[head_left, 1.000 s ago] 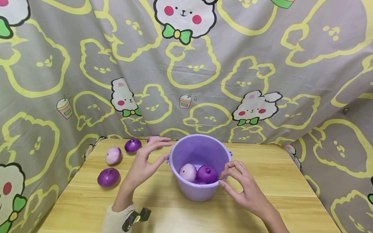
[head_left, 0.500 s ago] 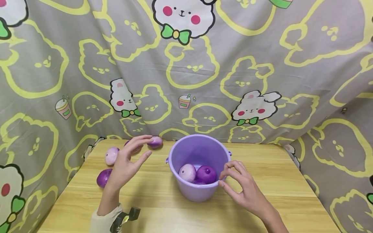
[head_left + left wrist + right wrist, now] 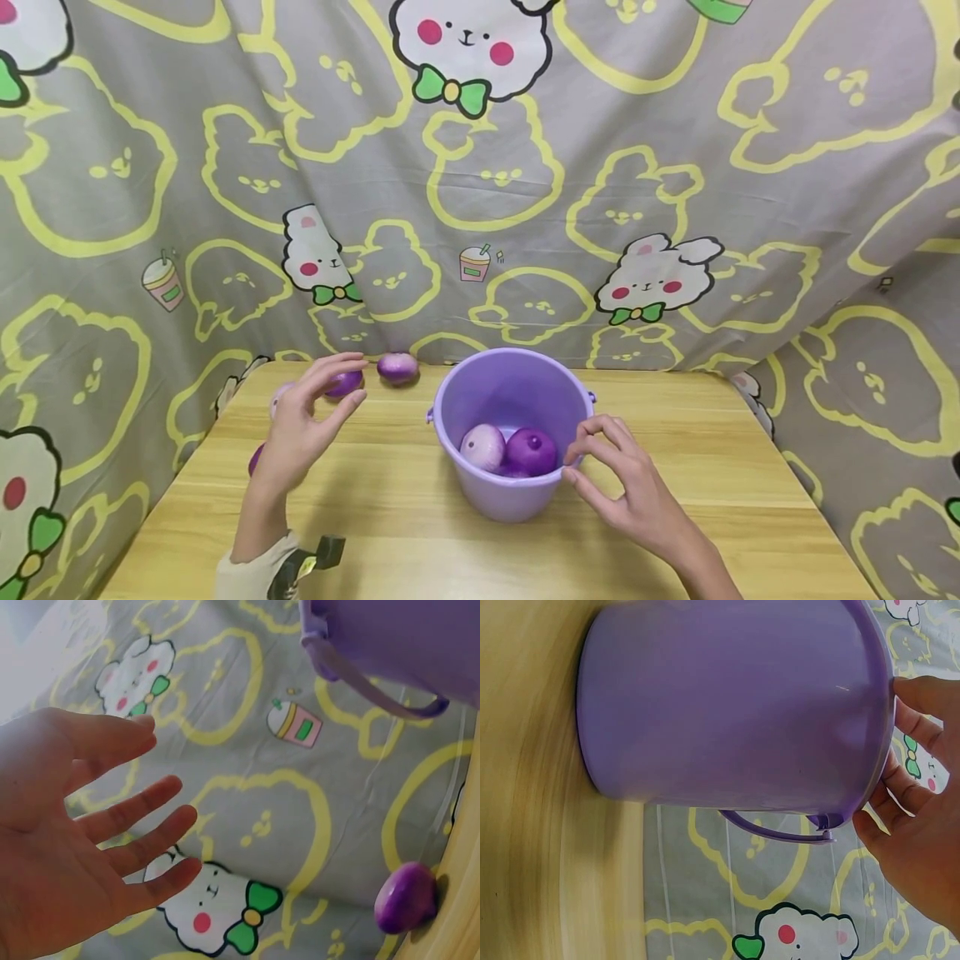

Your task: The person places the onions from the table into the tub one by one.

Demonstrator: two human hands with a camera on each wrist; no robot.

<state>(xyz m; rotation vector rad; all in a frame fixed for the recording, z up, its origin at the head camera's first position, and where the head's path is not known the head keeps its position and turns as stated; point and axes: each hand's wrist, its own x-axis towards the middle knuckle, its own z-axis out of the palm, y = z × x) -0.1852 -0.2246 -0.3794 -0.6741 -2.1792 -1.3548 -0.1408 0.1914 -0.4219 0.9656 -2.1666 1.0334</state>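
A light purple bucket (image 3: 502,498) stands upright on the wooden table, its handle (image 3: 772,831) hanging down in the right wrist view. Inside lie a pale onion (image 3: 482,447) and a dark purple onion (image 3: 531,452), with part of another purple one below. My right hand (image 3: 633,487) holds the bucket's right rim between thumb and fingers. With fingers spread and nothing in it, my left hand (image 3: 296,429) is over the table's left side. Beyond its fingertips is a dark onion (image 3: 345,383), partly covered. It also half hides a pale onion (image 3: 278,397) and another dark onion (image 3: 256,459).
A two-tone purple onion (image 3: 397,367) sits at the table's back edge, left of the bucket. Grey cartoon-print cloth (image 3: 405,183) hangs behind and at both sides of the wooden table (image 3: 697,433).
My left hand has moved from beside the bucket's left rim leftward to the onions, uncovering the back one and covering parts of others. The right hand has stayed at the rim.
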